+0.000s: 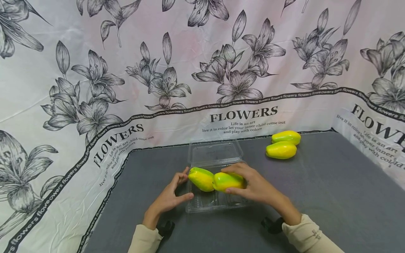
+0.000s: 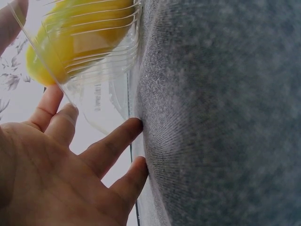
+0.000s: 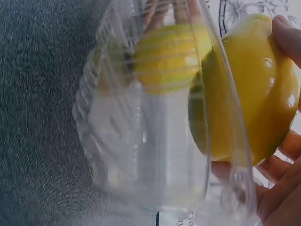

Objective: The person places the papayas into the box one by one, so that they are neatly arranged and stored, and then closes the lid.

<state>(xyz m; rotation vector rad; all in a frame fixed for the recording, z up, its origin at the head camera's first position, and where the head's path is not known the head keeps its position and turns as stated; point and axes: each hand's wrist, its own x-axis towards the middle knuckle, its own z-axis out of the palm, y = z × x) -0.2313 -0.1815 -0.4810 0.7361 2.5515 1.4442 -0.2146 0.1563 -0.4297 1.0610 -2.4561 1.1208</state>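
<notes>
My right hand point(image 1: 257, 184) grips a yellow-green papaya point(image 1: 228, 181) between thumb and fingers, over the right part of a clear plastic box point(image 1: 202, 207). In the right wrist view this papaya point(image 3: 256, 89) overlaps the box's rim. A second papaya point(image 1: 201, 180) lies tilted in the left part of the box, its end close against the first one. My left hand point(image 1: 167, 197) is at the box's left side with fingers spread and thumb apart. In the left wrist view, fingertips point(image 2: 69, 110) are right at the rim, near the papaya's end.
Two more papayas point(image 1: 281, 150) lie side by side at the back right of the grey table point(image 1: 322, 182). The box's hinged lid point(image 1: 215, 153) stands raised behind it, near the flower-printed curtain point(image 1: 177, 130) along the back edge.
</notes>
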